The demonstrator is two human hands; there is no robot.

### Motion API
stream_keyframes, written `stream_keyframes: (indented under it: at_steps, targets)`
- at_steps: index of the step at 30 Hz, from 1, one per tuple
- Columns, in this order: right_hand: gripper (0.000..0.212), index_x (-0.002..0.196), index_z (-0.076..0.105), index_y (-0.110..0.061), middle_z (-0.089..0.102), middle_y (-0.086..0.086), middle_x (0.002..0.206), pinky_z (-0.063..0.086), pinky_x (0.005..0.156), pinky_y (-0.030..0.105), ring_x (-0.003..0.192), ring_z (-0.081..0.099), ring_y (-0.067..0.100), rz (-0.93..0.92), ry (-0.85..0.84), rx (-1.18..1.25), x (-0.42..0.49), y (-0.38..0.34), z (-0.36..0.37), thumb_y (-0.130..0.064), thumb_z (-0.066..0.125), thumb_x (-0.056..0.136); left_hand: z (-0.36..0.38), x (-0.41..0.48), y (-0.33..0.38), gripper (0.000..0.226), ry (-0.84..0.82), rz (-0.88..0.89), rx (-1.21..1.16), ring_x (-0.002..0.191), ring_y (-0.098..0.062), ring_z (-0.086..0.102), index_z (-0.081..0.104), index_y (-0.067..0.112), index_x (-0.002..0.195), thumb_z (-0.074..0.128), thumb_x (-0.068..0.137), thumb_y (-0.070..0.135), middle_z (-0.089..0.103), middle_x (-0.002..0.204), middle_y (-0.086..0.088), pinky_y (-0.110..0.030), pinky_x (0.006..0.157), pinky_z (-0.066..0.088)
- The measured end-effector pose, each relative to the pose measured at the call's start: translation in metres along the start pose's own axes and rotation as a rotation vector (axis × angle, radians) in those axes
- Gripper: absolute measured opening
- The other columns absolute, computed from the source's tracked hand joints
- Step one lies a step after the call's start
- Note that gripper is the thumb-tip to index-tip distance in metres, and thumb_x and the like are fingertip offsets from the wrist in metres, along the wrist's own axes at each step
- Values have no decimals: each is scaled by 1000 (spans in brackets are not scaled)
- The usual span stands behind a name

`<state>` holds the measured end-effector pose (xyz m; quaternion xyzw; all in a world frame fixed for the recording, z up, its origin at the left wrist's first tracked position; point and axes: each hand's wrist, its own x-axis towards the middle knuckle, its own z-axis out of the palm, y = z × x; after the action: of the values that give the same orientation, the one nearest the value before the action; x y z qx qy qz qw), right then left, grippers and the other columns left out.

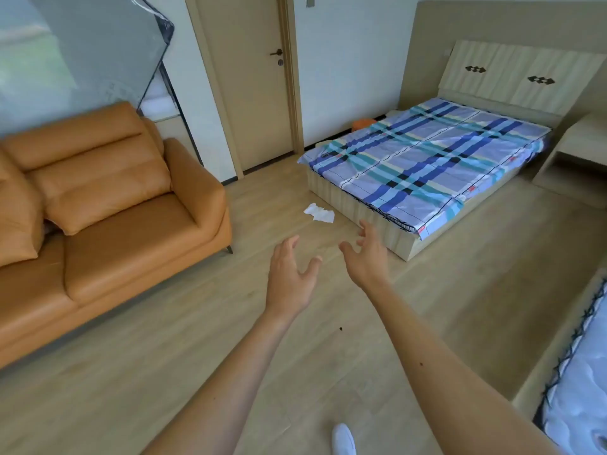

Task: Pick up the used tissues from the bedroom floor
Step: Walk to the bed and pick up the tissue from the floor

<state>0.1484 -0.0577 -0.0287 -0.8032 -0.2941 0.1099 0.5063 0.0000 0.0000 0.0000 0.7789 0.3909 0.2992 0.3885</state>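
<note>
Bedroom, pale wood-grain plank floor (pixel 203 372), matt and bare save for one small dark speck near the middle. Left: sofa (pixel 98 205), tan-orange smooth leather-look upholstery, plump cushions, slim dark leg. Far centre: closed beige door (pixel 253 80) with dark lever handle. Far right: low bed (pixel 423 162), blue, teal and lilac plaid sheet, ribbed cream base, padded headboard. Task item: used tissues (pixel 319 213), white, thin, crumpled into a flat irregular cluster, lying on the floor just beside the near left corner of the bed, between bed and sofa. Left hand (pixel 290 277): empty, fingers spread and slack, held out over the floor. Right hand (pixel 368 254): empty, fingers splayed and slightly curled, likewise extended; both well short of the tissues. Step in hand, by judgement: the approach, nothing yet collected. Next move likely calls for stepping closer, bending low, and a light pinch or gather, since soft paper will crush and separate pieces may slip loose.
</note>
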Motion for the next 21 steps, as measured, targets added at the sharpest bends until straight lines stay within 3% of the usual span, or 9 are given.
stream_keyframes:
  at_steps: [7, 21]
  targets:
    - [62, 146, 38, -18, 52, 5, 142, 40, 92, 28, 124, 56, 21, 69, -34, 76, 85, 7, 17, -26, 64, 90, 38, 78, 9, 55, 57, -80, -100, 130, -15, 50, 49, 14, 139, 66, 90, 29, 53, 141, 1, -39, 112, 40]
    - [63, 146, 38, -22, 53, 1, 136, 40, 90, 27, 110, 55, 10, 186, -46, 59, 241, 26, 102, -28, 65, 90, 74, 259, -57, 43, -25, -189, -172, 124, -13, 53, 56, 18, 131, 66, 91, 32, 57, 131, 9, -39, 107, 44]
